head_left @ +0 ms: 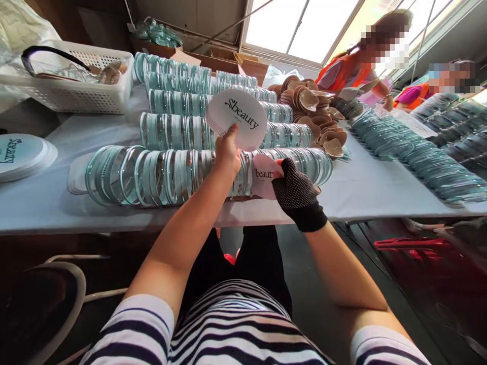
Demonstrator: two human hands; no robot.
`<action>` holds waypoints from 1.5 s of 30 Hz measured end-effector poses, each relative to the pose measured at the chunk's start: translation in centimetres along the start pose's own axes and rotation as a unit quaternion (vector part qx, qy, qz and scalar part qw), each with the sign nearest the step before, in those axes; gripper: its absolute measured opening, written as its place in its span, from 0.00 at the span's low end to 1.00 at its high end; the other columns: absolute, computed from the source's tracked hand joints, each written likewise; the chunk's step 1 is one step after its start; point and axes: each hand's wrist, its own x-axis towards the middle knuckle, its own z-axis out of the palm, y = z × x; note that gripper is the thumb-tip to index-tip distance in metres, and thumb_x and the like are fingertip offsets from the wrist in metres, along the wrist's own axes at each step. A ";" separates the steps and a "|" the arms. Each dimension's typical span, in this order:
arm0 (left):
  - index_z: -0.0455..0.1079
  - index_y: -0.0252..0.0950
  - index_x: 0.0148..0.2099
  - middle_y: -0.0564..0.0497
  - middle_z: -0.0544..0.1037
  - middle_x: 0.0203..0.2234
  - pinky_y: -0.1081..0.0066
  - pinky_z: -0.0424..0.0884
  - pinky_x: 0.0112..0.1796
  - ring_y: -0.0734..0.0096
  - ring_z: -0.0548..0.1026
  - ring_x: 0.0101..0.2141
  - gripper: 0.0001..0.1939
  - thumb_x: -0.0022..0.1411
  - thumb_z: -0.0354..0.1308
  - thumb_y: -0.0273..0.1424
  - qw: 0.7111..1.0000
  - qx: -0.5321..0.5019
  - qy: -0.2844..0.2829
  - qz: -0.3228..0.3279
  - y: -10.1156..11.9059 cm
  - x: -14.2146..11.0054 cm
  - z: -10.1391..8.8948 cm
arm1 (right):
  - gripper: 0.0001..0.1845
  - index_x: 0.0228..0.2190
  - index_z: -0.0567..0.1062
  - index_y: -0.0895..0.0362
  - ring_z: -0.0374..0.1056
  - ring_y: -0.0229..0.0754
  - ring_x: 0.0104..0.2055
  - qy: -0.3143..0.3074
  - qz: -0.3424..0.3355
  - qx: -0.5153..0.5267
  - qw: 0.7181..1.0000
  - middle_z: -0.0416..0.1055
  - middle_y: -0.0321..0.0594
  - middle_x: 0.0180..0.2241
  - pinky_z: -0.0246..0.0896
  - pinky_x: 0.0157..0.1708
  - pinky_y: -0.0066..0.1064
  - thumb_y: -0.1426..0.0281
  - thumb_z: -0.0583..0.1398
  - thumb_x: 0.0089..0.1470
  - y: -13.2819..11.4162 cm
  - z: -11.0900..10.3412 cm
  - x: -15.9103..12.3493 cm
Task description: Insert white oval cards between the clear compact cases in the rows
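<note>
My bare left hand (227,152) grips a stack of round white cards (238,116) printed "beauty", its thumb lying on the top one. In a dark dotted fingerless glove, my right hand (297,190) pinches a single card (262,177) with the same print. That card is at the front row of clear round cases (182,175) with pale green rims, standing on edge. I cannot tell whether its lower edge sits between two of them. More rows of these cases (171,129) stand behind, partly covered by the stack.
Another stack of round cards (23,157) lies at the left, near a white basket (87,94). Brown shell-like pieces (327,132) are heaped at the back right. More cases (414,152) lie along the right, where a person in an orange vest (335,76) works.
</note>
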 end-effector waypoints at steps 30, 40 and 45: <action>0.68 0.43 0.61 0.48 0.76 0.56 0.61 0.69 0.57 0.62 0.71 0.59 0.24 0.63 0.61 0.29 0.999 0.023 -0.021 0.029 -0.4 -0.3 -0.7 | 0.27 0.56 0.66 0.61 0.63 0.37 0.17 -0.322 -0.007 0.419 0.849 0.72 0.37 0.24 0.58 0.19 0.27 0.60 0.47 0.62 0.8 3.9 0.3; 0.76 0.37 0.46 0.47 0.81 0.47 0.61 0.70 0.56 0.61 0.73 0.57 0.11 0.60 0.63 0.28 0.997 0.053 0.001 0.060 -0.3 -1.0 0.3 | 0.31 0.61 0.63 0.59 0.64 0.51 0.61 0.114 -0.103 0.168 0.974 0.65 0.54 0.60 0.60 0.59 0.48 0.60 0.53 0.59 0.7 0.8 9.3; 0.75 0.36 0.40 0.48 0.82 0.39 0.62 0.75 0.51 0.62 0.78 0.50 0.05 0.63 0.59 0.29 0.998 0.064 -0.011 -0.004 0.7 -3.6 -0.5 | 0.28 0.59 0.66 0.56 0.63 0.54 0.61 0.160 -0.143 0.149 0.965 0.65 0.51 0.60 0.63 0.57 0.48 0.62 0.52 0.59 -3.1 1.8 6.7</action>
